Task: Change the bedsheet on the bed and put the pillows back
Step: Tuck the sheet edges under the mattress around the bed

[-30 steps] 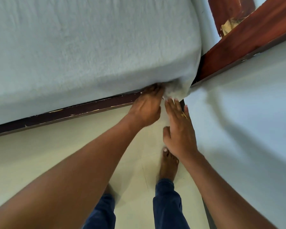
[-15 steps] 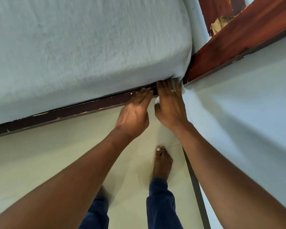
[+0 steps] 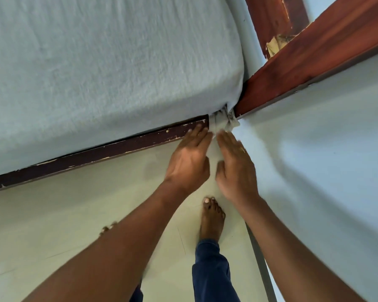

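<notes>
Pale blue bedsheet [image 3: 109,68] lies drawn smooth over the mattress, which fills the upper left of the view; its bunched corner [image 3: 224,120] hangs untucked in the narrow gap where the dark side rail [image 3: 109,150] meets the red-brown end board [image 3: 310,55]. Left hand [image 3: 188,159] is flat, fingers straight, tips at the rail's end just beside the bunch, grasping nothing. Right hand [image 3: 237,168] is likewise flat and released, fingertips at or just short of the hanging cloth; blur prevents confirming contact. Judgement: the corner tuck is unfinished and no pillow is in view, so the task is well short of done. Risks: the wad may spring back out if pressed in without being folded flat; the rail's chipped edge and the board's splintered upper part could snag cloth or fingers; a hard downward pull could drag the smoothed top askew. Room is tight: the pale wall [image 3: 325,171] stands close on the right, the board closes the gap ahead, and a bare foot [image 3: 212,216] stands near the corner on the floor [image 3: 63,214], which opens only leftward along the rail.
</notes>
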